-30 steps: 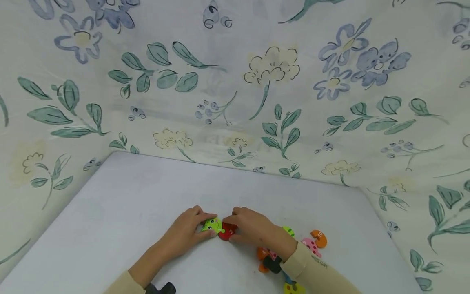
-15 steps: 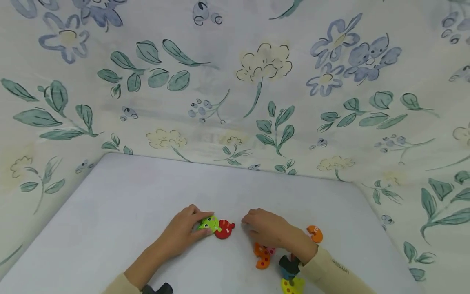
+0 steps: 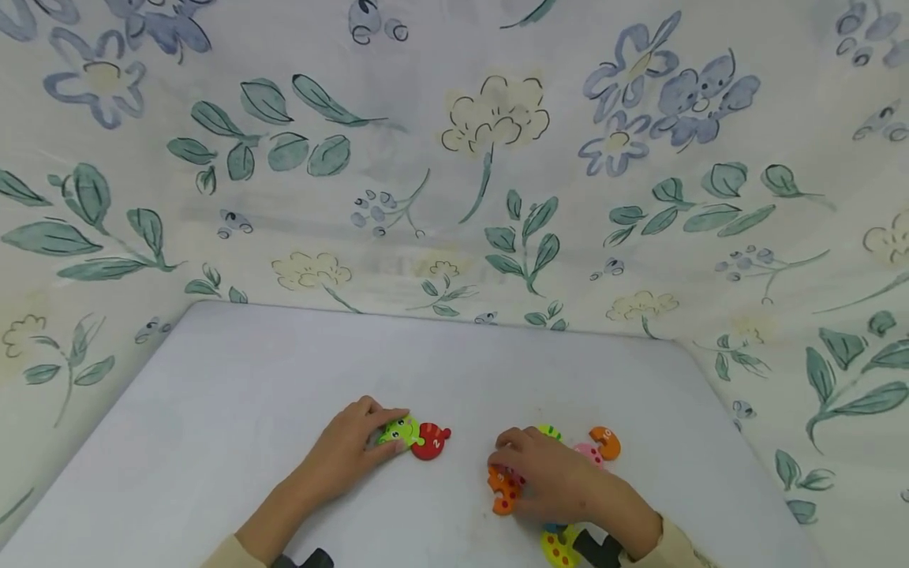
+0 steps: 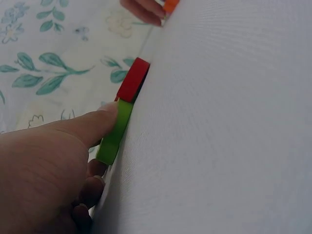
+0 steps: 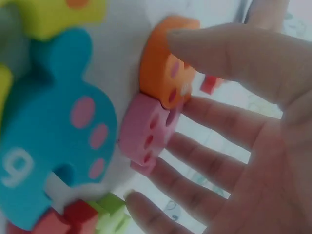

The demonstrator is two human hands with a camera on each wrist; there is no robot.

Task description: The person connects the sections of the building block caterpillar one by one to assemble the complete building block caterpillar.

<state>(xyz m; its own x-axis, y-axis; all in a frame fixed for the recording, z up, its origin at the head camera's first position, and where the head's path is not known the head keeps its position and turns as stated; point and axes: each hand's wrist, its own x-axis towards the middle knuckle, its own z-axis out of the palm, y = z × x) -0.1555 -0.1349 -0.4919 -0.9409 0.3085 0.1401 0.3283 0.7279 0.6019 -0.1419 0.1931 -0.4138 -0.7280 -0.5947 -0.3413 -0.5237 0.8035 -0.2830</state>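
Observation:
My left hand (image 3: 346,443) pinches a green caterpillar-head puzzle piece (image 3: 401,431) with a smiling face, thumb on one edge and fingers on the other. Joined to its right side is a red puzzle piece (image 3: 429,442) numbered 2. Over the pile at right, my right hand (image 3: 557,480) reaches to an orange dotted puzzle piece (image 3: 505,497). In the right wrist view its thumb lies over that orange piece and its fingers are spread, fingertips by a pink dotted piece (image 5: 141,129). Part of the pile is hidden under this hand.
Around the right hand lie an orange piece (image 3: 606,443), a pink piece (image 3: 588,454), a green striped piece (image 3: 549,431) and a yellow dotted piece (image 3: 559,548). A blue piece (image 5: 68,122) numbered 9 shows close up. Floral cloth (image 3: 398,237) rises behind the white table (image 3: 298,347).
My right hand has let go of the red piece and moved right and nearer to me, onto the orange piece. The left hand still holds the green head.

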